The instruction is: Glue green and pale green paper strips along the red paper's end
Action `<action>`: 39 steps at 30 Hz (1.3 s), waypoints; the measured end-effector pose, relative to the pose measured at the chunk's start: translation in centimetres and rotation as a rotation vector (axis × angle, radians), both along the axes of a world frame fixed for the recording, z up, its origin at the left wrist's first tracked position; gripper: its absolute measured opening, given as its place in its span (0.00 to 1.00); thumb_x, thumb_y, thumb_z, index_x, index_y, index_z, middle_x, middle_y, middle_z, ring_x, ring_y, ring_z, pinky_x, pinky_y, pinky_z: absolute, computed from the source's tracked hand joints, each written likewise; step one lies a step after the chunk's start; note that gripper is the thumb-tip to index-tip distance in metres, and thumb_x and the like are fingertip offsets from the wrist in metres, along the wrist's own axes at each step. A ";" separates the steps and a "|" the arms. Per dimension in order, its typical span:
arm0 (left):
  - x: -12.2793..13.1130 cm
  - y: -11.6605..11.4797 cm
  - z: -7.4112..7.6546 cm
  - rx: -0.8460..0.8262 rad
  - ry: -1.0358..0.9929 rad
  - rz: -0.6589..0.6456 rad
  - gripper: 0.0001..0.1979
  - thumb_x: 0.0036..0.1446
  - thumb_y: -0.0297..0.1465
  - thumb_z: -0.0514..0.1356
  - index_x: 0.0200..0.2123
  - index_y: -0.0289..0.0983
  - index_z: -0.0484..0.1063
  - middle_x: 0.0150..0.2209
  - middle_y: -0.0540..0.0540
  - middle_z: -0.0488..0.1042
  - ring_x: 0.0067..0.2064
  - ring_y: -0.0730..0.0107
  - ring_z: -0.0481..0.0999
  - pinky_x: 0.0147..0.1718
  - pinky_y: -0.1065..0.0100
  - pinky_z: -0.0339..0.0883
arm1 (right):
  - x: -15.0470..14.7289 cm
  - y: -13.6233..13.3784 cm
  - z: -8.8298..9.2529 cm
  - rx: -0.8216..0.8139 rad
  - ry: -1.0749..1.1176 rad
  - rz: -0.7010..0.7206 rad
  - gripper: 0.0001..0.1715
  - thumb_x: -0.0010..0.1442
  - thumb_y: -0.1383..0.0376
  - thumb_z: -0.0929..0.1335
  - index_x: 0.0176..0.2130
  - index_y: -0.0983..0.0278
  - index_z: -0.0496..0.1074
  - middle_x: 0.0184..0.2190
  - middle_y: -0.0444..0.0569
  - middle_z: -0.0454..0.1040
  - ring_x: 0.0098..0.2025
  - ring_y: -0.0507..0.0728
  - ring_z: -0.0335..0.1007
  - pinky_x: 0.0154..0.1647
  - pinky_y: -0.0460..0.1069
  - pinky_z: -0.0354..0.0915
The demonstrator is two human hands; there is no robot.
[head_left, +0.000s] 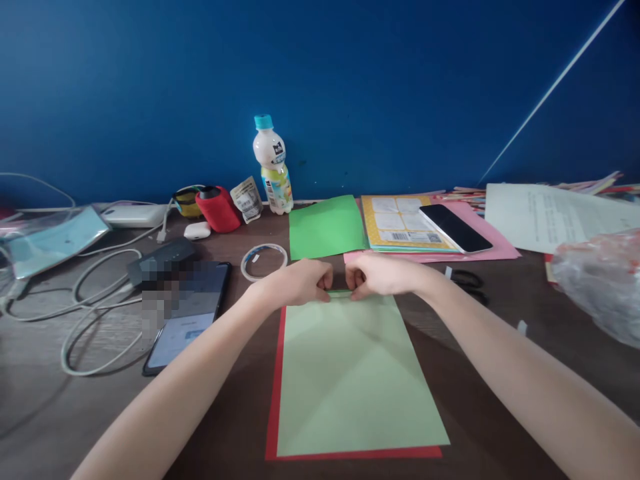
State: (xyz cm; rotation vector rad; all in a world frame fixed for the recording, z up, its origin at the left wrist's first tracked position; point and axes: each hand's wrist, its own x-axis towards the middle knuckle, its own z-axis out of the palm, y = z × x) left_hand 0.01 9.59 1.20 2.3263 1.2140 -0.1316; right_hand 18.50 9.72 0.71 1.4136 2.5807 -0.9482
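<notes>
A sheet of light green paper (350, 380) lies on the table, with a red sheet (274, 407) showing under its left and bottom edges. At the far edge of the green sheet, my left hand (305, 280) has its fingers closed in a pinch on the paper. Close beside it, my right hand (370, 275) pinches the same edge a little to the right. Between the two hands, a narrow band along that edge looks folded over. My fingers hide the two ends of the band.
Behind my hands lie a bright green sheet (327, 227) and a yellow pack (400, 223) with a phone (456, 228) on it. A tape roll (264, 262), a bottle (274, 167) and a tablet-like device (187, 333) stand left. Black scissors (470, 283) and crumpled plastic (600, 287) are right.
</notes>
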 end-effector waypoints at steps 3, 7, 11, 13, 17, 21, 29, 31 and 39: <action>0.0 -0.1 0.8 -0.068 0.005 -0.024 0.07 0.46 0.32 0.59 0.31 0.37 0.70 0.29 0.51 0.72 0.29 0.73 0.68 0.25 0.74 0.55 | 0.1 -0.1 0.4 -0.010 0.034 0.031 0.09 0.45 0.62 0.68 0.29 0.64 0.69 0.29 0.47 0.72 0.29 0.53 0.67 0.25 0.45 0.58; -0.1 -0.1 2.0 -0.179 0.003 -0.087 0.11 0.47 0.34 0.58 0.34 0.37 0.72 0.29 0.51 0.72 0.30 0.73 0.69 0.26 0.74 0.56 | 0.4 -0.3 1.4 -0.076 0.095 0.075 0.15 0.46 0.58 0.69 0.35 0.63 0.70 0.31 0.46 0.74 0.31 0.53 0.68 0.26 0.45 0.58; -0.3 -0.1 2.9 -0.226 -0.064 -0.123 0.10 0.47 0.34 0.58 0.34 0.36 0.72 0.29 0.52 0.71 0.29 0.76 0.68 0.28 0.76 0.56 | 0.2 -0.7 2.2 -0.117 0.110 0.141 0.15 0.50 0.56 0.66 0.35 0.62 0.73 0.32 0.45 0.75 0.33 0.53 0.68 0.29 0.45 0.58; -0.4 -0.2 3.1 -0.278 -0.087 -0.142 0.10 0.47 0.34 0.59 0.34 0.37 0.72 0.29 0.53 0.71 0.30 0.76 0.68 0.28 0.76 0.56 | 0.0 -0.9 2.4 -0.127 0.109 0.157 0.14 0.51 0.56 0.66 0.33 0.62 0.73 0.31 0.44 0.75 0.32 0.53 0.68 0.29 0.45 0.57; -0.4 -0.4 3.1 -0.356 -0.123 -0.136 0.11 0.50 0.35 0.56 0.35 0.37 0.73 0.31 0.51 0.73 0.32 0.75 0.68 0.29 0.76 0.57 | -0.3 -1.3 2.8 -0.147 0.109 0.151 0.12 0.50 0.57 0.66 0.31 0.61 0.74 0.29 0.43 0.75 0.30 0.52 0.67 0.27 0.44 0.57; -0.3 -0.5 2.8 -0.359 -0.145 -0.119 0.11 0.50 0.35 0.56 0.33 0.36 0.73 0.30 0.51 0.73 0.31 0.75 0.67 0.28 0.76 0.56 | -0.2 -1.4 3.0 -0.161 0.106 0.142 0.11 0.50 0.58 0.66 0.31 0.61 0.74 0.29 0.43 0.75 0.30 0.52 0.67 0.27 0.44 0.58; -0.1 -0.8 2.9 -0.325 -0.163 -0.089 0.09 0.48 0.33 0.56 0.30 0.36 0.73 0.28 0.52 0.72 0.30 0.76 0.68 0.26 0.76 0.56 | -0.2 -1.4 2.9 -0.172 0.097 0.103 0.12 0.48 0.56 0.67 0.29 0.62 0.73 0.27 0.42 0.74 0.29 0.52 0.66 0.26 0.44 0.56; -0.1 -0.9 2.8 -0.323 -0.174 -0.081 0.09 0.48 0.34 0.56 0.30 0.36 0.73 0.27 0.52 0.72 0.29 0.76 0.68 0.26 0.75 0.55 | -0.2 -1.4 2.9 -0.180 0.107 0.095 0.13 0.49 0.55 0.66 0.30 0.62 0.73 0.27 0.43 0.74 0.29 0.52 0.66 0.26 0.44 0.56; -0.6 -0.3 3.0 -0.298 -0.167 -0.104 0.10 0.49 0.36 0.56 0.31 0.36 0.72 0.27 0.53 0.70 0.28 0.77 0.65 0.26 0.75 0.55 | 0.2 -1.1 3.2 -0.173 0.159 0.084 0.12 0.50 0.58 0.66 0.29 0.63 0.74 0.26 0.43 0.72 0.25 0.50 0.62 0.25 0.44 0.55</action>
